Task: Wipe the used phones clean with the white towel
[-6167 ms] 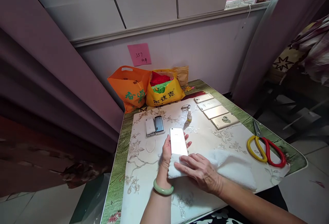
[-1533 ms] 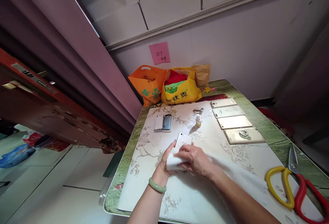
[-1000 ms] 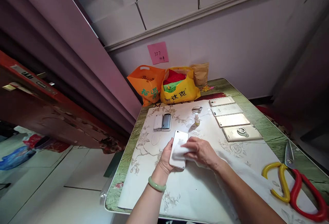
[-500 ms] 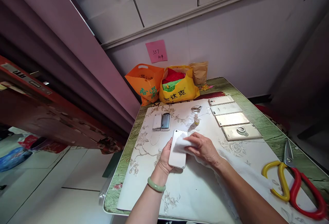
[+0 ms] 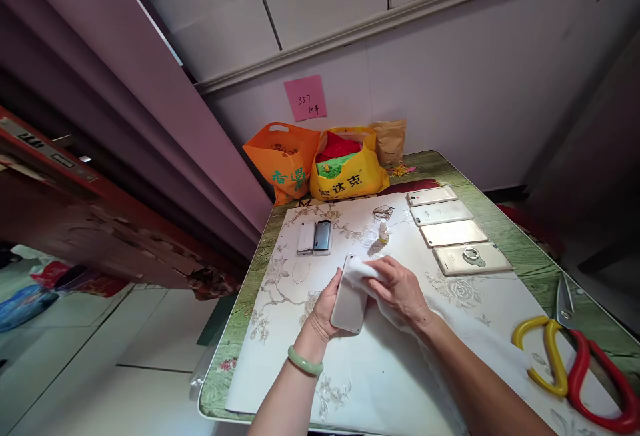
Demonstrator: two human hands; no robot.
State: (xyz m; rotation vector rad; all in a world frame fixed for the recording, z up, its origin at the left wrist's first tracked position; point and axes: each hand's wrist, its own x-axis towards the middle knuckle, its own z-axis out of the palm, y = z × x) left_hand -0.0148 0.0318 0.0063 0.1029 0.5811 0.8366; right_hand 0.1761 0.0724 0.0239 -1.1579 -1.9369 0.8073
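My left hand point(image 5: 323, 309), with a green bangle at the wrist, holds a white phone point(image 5: 350, 306) by its left edge, its back tilted toward me. My right hand point(image 5: 400, 289) grips a white cloth point(image 5: 365, 272) that lies against the upper part of the phone; the rest of the cloth trails under my right forearm. Beyond the phone stands a small white bottle point(image 5: 383, 232). Two small devices, one white point(image 5: 306, 237) and one dark blue point(image 5: 323, 236), lie side by side at the left.
Several phones, the nearest with a ring holder point(image 5: 470, 259), form a column at the right. Large scissors point(image 5: 563, 349) with yellow and red handles lie near the right edge. An orange bag point(image 5: 283, 163) and a yellow bag point(image 5: 347, 169) stand at the back.
The phone has tilted in my left hand, and its back looks darker. My right hand and the cloth have shifted slightly toward its top edge.
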